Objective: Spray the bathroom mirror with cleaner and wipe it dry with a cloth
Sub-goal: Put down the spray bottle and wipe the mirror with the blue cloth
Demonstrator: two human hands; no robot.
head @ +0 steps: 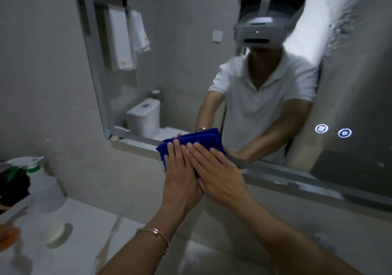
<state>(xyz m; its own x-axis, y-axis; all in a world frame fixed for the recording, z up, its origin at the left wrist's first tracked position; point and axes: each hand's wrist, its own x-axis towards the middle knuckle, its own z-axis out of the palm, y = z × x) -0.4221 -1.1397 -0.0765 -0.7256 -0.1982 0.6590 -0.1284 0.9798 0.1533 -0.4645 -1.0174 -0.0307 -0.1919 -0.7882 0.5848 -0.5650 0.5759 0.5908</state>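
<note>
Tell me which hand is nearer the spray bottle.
Left. The left hand presses the cloth to the right of the spray bottle; the right hand lies beside it, farther right.

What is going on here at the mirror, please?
A person presses a blue cloth against the bathroom mirror near its lower edge, left hand and right hand flat on it, side by side. Wet droplets cover the glass at upper right. A spray bottle stands on the counter at left.
</note>
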